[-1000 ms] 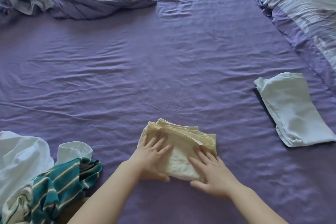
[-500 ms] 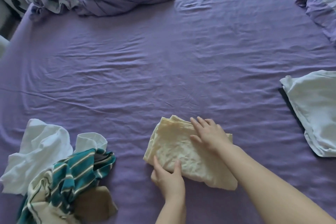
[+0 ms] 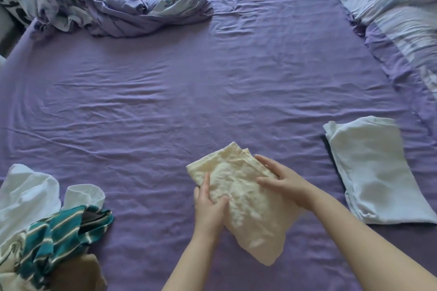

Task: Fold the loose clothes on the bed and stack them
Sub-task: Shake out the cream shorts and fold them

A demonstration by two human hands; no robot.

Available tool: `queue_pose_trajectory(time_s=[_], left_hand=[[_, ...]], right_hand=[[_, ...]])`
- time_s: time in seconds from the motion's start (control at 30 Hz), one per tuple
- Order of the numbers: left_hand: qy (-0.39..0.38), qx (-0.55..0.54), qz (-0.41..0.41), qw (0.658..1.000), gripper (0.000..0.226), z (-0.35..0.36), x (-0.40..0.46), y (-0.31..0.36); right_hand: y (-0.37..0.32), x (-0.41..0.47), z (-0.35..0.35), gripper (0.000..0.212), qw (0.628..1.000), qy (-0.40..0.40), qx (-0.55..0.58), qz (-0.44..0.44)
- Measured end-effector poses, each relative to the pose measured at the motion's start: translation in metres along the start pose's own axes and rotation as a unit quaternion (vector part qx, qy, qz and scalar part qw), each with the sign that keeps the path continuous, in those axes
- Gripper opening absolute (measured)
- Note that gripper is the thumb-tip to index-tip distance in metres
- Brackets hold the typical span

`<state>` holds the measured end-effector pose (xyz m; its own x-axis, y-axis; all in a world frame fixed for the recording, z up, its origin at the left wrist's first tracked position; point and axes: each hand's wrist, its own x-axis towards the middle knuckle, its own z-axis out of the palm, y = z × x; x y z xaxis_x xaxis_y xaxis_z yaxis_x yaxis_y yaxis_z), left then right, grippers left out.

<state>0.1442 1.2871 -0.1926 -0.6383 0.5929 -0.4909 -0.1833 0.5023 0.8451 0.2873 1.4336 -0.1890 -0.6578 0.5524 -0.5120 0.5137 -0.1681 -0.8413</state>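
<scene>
A folded pale yellow garment (image 3: 243,205) lies at the near middle of the purple bed (image 3: 189,92). My left hand (image 3: 208,208) grips its left edge, thumb on top. My right hand (image 3: 283,182) holds its far right edge, with the thumb spread over the top. A folded white garment (image 3: 373,172) lies to the right, over something dark. At the near left sits a loose pile: a white garment (image 3: 26,194), a teal striped one (image 3: 59,231) and a brown one (image 3: 78,271).
A crumpled purple and floral sheet (image 3: 113,7) is bunched at the far left corner. Floral pillows (image 3: 390,7) run along the right side. The bed's left edge (image 3: 14,47) drops off toward the floor.
My left hand shifted from the garment's near edge to its left edge. The yellow garment turned, so its long side now points toward me. The view swung slightly to the right.
</scene>
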Motion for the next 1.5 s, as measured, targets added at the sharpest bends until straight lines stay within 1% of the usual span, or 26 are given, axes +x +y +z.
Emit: queue_pose_trajectory(time_s=[0.07,0.13,0.27,0.47,0.57,0.7,0.73,0.77,0.8,0.83,0.87,0.9,0.93,0.97,1.0,1.03,1.07,1.1,1.17,1.3,1.4,1.5], left_hand=[[-0.049,0.003,0.023,0.999,0.077,0.025,-0.002,0.017],[-0.101,-0.001,0.038,0.994,0.087,0.053,-0.005,0.033],[-0.181,0.005,0.069,0.981,0.094,0.123,-0.018,0.063],[-0.264,0.043,0.097,0.959,0.095,0.223,-0.030,0.101],[-0.287,0.073,0.112,0.948,0.096,0.262,-0.023,0.107],[-0.313,0.129,0.134,0.931,0.087,0.304,-0.005,0.099],[-0.303,0.156,0.145,0.929,0.087,0.312,0.001,0.095],[-0.277,0.194,0.159,0.927,0.087,0.318,0.005,0.091],[-0.235,0.248,0.184,0.922,0.086,0.323,0.007,0.084],[-0.191,0.316,0.229,0.901,0.085,0.325,0.008,0.077],[-0.161,0.390,0.288,0.859,0.083,0.327,0.006,0.069],[-0.158,0.457,0.344,0.805,0.081,0.328,0.003,0.061],[-0.174,0.509,0.386,0.750,0.082,0.329,0.000,0.054],[-0.199,0.553,0.404,0.701,0.086,0.329,-0.003,0.046],[-0.223,0.587,0.402,0.666,0.093,0.329,-0.004,0.039],[-0.238,0.614,0.390,0.644,0.100,0.329,-0.001,0.033],[-0.244,0.633,0.372,0.634,0.106,0.327,0.003,0.027],[-0.247,0.644,0.353,0.632,0.111,0.326,0.008,0.023],[-0.254,0.652,0.326,0.636,0.116,0.323,0.017,0.018],[-0.269,0.641,0.306,0.650,0.116,0.323,0.023,0.012],[-0.256,0.628,0.307,0.667,0.109,0.323,0.019,0.015],[-0.246,0.621,0.297,0.682,0.091,0.311,0.010,0.020]], right_hand=[[0.008,-0.020,-0.032,0.055,0.998,0.029,0.057,-0.011],[0.015,-0.040,-0.064,0.053,0.994,0.063,0.085,-0.020],[0.034,-0.082,-0.131,0.054,0.984,0.149,0.092,-0.032],[0.069,-0.123,-0.208,0.055,0.961,0.249,0.111,-0.056],[0.092,-0.129,-0.233,0.052,0.949,0.288,0.116,-0.051],[0.124,-0.122,-0.247,0.054,0.939,0.329,0.095,-0.029],[0.131,-0.118,-0.247,0.055,0.940,0.333,0.075,-0.019],[0.138,-0.114,-0.247,0.056,0.942,0.332,0.037,-0.006],[0.145,-0.110,-0.247,0.058,0.944,0.329,-0.031,0.012],[0.152,-0.105,-0.245,0.061,0.937,0.324,-0.130,0.032],[0.159,-0.102,-0.242,0.066,0.918,0.318,-0.233,0.046],[0.164,-0.100,-0.238,0.068,0.896,0.310,-0.314,0.045],[0.168,-0.098,-0.233,0.068,0.882,0.299,-0.363,0.036],[0.169,-0.096,-0.227,0.065,0.875,0.285,-0.391,0.029],[0.171,-0.094,-0.223,0.065,0.872,0.269,-0.408,0.032],[0.174,-0.091,-0.219,0.067,0.867,0.251,-0.427,0.044],[0.177,-0.088,-0.217,0.069,0.862,0.234,-0.445,0.063],[0.180,-0.085,-0.216,0.070,0.858,0.217,-0.457,0.083],[0.184,-0.080,-0.216,0.073,0.862,0.192,-0.455,0.114],[0.179,-0.073,-0.215,0.072,0.872,0.170,-0.435,0.145],[0.167,-0.072,-0.213,0.071,0.867,0.179,-0.436,0.162],[0.150,-0.072,-0.205,0.068,0.865,0.200,-0.420,0.187]])
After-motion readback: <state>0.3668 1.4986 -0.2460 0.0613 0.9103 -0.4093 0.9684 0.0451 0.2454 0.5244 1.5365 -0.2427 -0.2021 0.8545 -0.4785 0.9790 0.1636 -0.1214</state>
